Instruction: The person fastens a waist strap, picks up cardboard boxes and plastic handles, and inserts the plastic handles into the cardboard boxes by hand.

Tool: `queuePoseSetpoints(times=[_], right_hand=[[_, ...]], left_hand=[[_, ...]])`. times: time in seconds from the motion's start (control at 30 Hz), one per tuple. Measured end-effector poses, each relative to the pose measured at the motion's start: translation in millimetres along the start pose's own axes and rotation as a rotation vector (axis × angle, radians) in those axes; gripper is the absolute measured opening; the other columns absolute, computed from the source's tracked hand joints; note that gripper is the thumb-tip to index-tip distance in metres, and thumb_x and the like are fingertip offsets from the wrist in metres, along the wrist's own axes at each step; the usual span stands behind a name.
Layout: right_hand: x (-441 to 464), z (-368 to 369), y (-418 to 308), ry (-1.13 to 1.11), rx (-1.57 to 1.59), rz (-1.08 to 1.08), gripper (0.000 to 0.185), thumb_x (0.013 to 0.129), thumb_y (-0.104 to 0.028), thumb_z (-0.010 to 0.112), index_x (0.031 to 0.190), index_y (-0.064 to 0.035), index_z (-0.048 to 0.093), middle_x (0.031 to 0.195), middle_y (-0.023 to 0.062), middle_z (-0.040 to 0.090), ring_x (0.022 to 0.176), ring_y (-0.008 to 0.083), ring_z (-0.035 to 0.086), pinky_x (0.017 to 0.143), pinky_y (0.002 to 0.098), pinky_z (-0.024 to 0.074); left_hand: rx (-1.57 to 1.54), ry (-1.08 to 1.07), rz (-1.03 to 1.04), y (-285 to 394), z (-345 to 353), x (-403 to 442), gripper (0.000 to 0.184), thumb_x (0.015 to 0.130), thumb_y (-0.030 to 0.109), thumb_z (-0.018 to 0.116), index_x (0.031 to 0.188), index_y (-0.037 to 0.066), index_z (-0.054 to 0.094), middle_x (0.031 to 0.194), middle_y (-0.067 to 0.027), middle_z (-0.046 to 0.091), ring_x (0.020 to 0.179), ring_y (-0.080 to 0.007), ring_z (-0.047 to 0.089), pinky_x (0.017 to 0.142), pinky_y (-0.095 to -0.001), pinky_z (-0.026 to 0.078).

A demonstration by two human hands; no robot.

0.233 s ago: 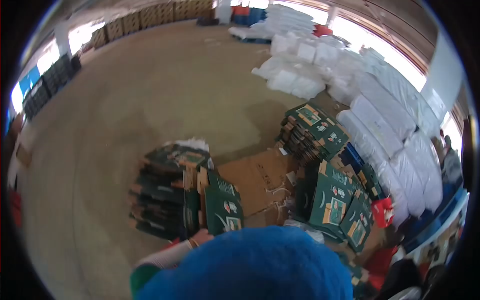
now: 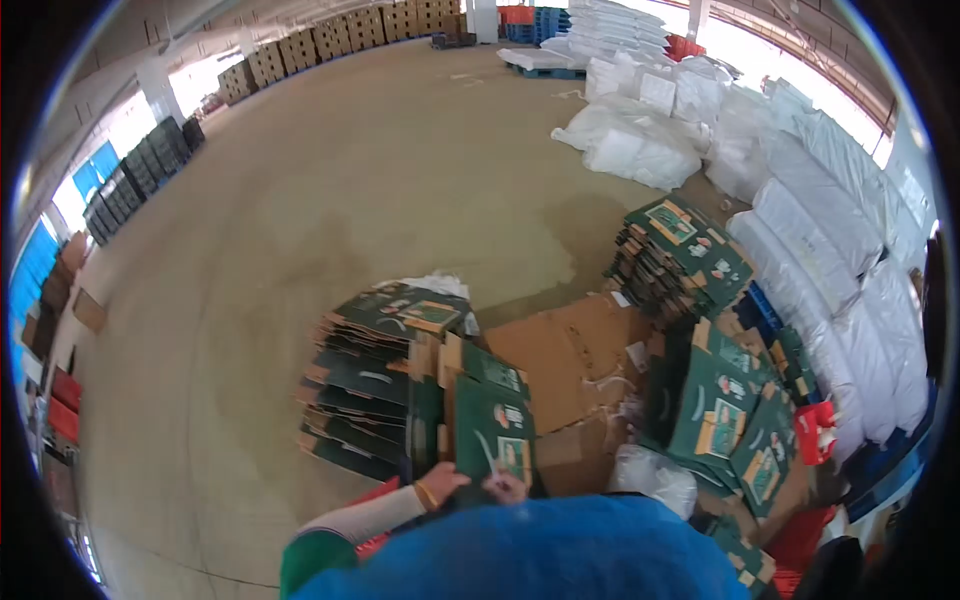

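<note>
Left of the brown sheet (image 2: 555, 350), the green carton (image 2: 476, 412) looks light, stiff, easily creased; I'd hold its edges. My left hand (image 2: 441, 484) and right hand (image 2: 507, 489) curl at its near end; whether gripping, I can't tell.

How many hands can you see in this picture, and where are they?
2: the left hand, by the near end of the green cardboard, and the right hand, just to its right. Any others may be hidden.
</note>
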State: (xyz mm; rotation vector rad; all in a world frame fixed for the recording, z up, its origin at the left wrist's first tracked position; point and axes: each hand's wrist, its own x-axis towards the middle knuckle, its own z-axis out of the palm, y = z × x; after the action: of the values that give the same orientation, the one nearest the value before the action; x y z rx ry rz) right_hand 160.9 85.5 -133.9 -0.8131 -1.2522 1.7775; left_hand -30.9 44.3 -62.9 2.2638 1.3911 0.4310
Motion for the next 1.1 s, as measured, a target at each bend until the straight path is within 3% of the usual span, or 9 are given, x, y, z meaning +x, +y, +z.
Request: queuePoseSetpoints(times=[0.1, 0.2, 0.33, 0.47, 0.6, 0.67, 0.8, 0.87, 1.1], right_hand=[[-6, 18, -22, 0.029, 0.102, -0.018, 0.006, 0.07, 0.003, 0.062, 0.073, -0.0022, 0.061, 0.074, 0.004, 0.057, 0.073, 0.0129, 0.056, 0.069, 0.0261, 0.0451], [-5, 31, -8, 0.039, -0.078, -0.152, 0.009, 0.067, 0.001, 0.065, 0.07, -0.0048, 0.06, 0.079, 0.0054, 0.058, 0.078, 0.0156, 0.053, 0.073, 0.0281, 0.0416], [14, -2, -41, -0.249, -0.092, -0.142, 0.01, 0.073, -0.005, 0.058, 0.081, -0.0041, 0.065, 0.113, 0.0099, 0.045, 0.109, 0.021, 0.039, 0.091, 0.0324, 0.0293], [-11, 18, -16, -0.138, -0.048, -0.065, 0.011, 0.074, -0.005, 0.056, 0.082, -0.0019, 0.063, 0.108, 0.0096, 0.047, 0.104, 0.0215, 0.043, 0.088, 0.0309, 0.0319], [3, 20, -21, -0.115, -0.219, -0.118, 0.009, 0.072, 0.004, 0.055, 0.078, -0.0004, 0.06, 0.1, 0.0093, 0.05, 0.097, 0.0188, 0.047, 0.082, 0.029, 0.0369], [2, 23, -28, -0.01, 0.395, 0.218, 0.012, 0.07, 0.002, 0.06, 0.08, -0.0035, 0.059, 0.097, 0.0084, 0.051, 0.096, 0.0194, 0.047, 0.084, 0.0292, 0.0359], [-1, 19, -16, -0.079, -0.033, -0.057, 0.014, 0.069, 0.001, 0.063, 0.082, -0.0037, 0.057, 0.094, 0.0073, 0.05, 0.094, 0.0186, 0.047, 0.08, 0.0284, 0.0392], [-4, 18, -5, -0.024, -0.048, -0.059, 0.015, 0.069, 0.0, 0.064, 0.082, -0.0037, 0.057, 0.094, 0.0064, 0.049, 0.093, 0.0186, 0.047, 0.079, 0.0281, 0.0391], [0, 14, -49, -0.112, -0.247, -0.135, 0.009, 0.073, -0.004, 0.063, 0.079, -0.0037, 0.057, 0.084, 0.0045, 0.049, 0.077, 0.014, 0.05, 0.068, 0.0238, 0.0404]], left_hand=[[-0.944, 0.082, -0.539, 15, -1, 2, 0.018, 0.069, 0.011, 0.054, 0.084, 0.003, 0.06, 0.077, -0.0106, 0.058, 0.072, -0.0217, 0.056, 0.064, -0.0296, 0.043], [-1.174, 0.128, -0.706, 30, -22, -3, 0.017, 0.071, 0.011, 0.052, 0.083, 0.001, 0.06, 0.074, -0.0079, 0.059, 0.069, -0.0142, 0.055, 0.062, -0.0283, 0.043], [-0.888, 0.087, -0.593, 31, -26, 9, 0.023, 0.072, 0.011, 0.052, 0.089, -0.001, 0.06, 0.072, -0.0042, 0.06, 0.064, -0.0114, 0.055, 0.058, -0.0287, 0.044], [-1.353, 0.018, -0.795, 49, -50, 8, 0.022, 0.076, 0.013, 0.052, 0.093, 0.001, 0.059, 0.077, -0.0003, 0.058, 0.066, -0.0066, 0.052, 0.058, -0.0224, 0.043], [-0.963, 0.036, -0.691, 37, -33, 1, 0.022, 0.076, 0.008, 0.051, 0.095, 0.0, 0.058, 0.083, -0.0019, 0.059, 0.071, -0.0084, 0.053, 0.062, -0.0232, 0.043], [-0.996, 0.067, -0.632, 26, -17, -2, 0.023, 0.075, 0.005, 0.05, 0.096, 0.0, 0.058, 0.084, -0.0028, 0.059, 0.077, -0.0087, 0.053, 0.066, -0.0231, 0.043], [-1.099, 0.161, -0.577, 17, -12, 0, 0.02, 0.072, 0.011, 0.053, 0.088, -0.001, 0.058, 0.068, -0.0038, 0.056, 0.063, -0.0122, 0.054, 0.056, -0.0263, 0.042], [-1.556, 0.016, -0.898, 35, -32, 4, 0.027, 0.077, 0.008, 0.052, 0.104, 0.002, 0.054, 0.09, -0.0024, 0.058, 0.084, -0.012, 0.055, 0.073, -0.0263, 0.046], [-1.039, 0.023, -0.628, 44, -32, 3, 0.024, 0.081, 0.015, 0.049, 0.102, 0.002, 0.054, 0.084, -0.0023, 0.057, 0.076, -0.0077, 0.052, 0.066, -0.0231, 0.043]])
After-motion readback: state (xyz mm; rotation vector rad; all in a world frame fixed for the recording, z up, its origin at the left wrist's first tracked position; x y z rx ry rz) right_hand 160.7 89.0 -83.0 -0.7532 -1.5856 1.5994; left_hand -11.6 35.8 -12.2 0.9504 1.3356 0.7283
